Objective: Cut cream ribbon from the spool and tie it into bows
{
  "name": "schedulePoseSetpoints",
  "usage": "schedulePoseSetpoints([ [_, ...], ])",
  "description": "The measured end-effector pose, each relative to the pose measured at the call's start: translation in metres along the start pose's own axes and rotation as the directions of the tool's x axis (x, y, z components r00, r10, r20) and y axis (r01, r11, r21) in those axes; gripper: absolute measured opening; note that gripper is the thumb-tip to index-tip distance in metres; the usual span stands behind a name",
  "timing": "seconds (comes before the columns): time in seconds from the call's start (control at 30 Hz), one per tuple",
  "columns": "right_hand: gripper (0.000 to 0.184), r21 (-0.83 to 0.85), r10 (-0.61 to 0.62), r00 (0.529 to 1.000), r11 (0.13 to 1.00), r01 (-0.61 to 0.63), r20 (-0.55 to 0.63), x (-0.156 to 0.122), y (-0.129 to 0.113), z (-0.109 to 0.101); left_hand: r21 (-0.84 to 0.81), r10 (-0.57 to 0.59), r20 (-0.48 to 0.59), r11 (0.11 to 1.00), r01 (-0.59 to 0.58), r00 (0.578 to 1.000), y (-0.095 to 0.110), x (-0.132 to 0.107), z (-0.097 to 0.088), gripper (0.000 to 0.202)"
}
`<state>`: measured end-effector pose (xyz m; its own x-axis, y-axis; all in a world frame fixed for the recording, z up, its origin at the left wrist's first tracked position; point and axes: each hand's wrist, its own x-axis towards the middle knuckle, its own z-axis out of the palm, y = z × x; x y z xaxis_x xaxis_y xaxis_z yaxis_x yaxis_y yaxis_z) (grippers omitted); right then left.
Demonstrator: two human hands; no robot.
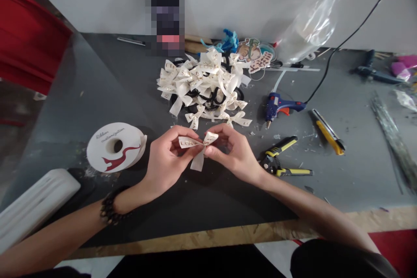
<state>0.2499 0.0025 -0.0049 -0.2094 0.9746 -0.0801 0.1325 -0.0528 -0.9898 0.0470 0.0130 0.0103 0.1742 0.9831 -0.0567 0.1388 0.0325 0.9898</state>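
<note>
Both hands meet over the near middle of the dark table, pinching one white printed ribbon [190, 142] that is folded into a bow shape. My left hand [171, 156] grips its left side, thumb and fingers closed. On the other side my right hand [233, 154] pinches the loop near the centre, with a short tail hanging below. Just beyond the fingers lies a heap of white ribbon bows [203, 82] mixed with black hair ties. A ribbon spool [114, 147] with a white printed face rests to the left of my left hand.
Right of the heap are a blue glue gun [276, 106] with a black cord, a yellow utility knife [329, 132] and yellow-black wire strippers [280, 158]. A clear plastic bag [309, 26] stands at the back. A white block-like object [39, 204] lies at the left edge.
</note>
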Motion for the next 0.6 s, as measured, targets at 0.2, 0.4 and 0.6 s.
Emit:
schedulePoseSetpoints([
  [0.2, 0.017, -0.190, -0.057, 0.997, 0.981, 0.047, -0.048, -0.001, -0.003, 0.000, -0.097, -0.069, 0.067, 0.992, 0.075, 0.995, 0.000, 0.004, -0.003, 0.029],
  [0.4, 0.010, -0.294, -0.148, 0.986, 0.949, 0.119, -0.080, -0.001, -0.006, -0.001, -0.001, -0.200, 0.112, 0.980, 0.201, 0.973, 0.003, 0.014, -0.011, 0.034],
  [0.6, 0.016, -0.262, -0.061, 0.995, 0.964, 0.037, -0.084, -0.001, -0.007, 0.001, 0.014, -0.188, 0.116, 0.982, 0.187, 0.975, 0.005, 0.016, -0.011, 0.030],
])
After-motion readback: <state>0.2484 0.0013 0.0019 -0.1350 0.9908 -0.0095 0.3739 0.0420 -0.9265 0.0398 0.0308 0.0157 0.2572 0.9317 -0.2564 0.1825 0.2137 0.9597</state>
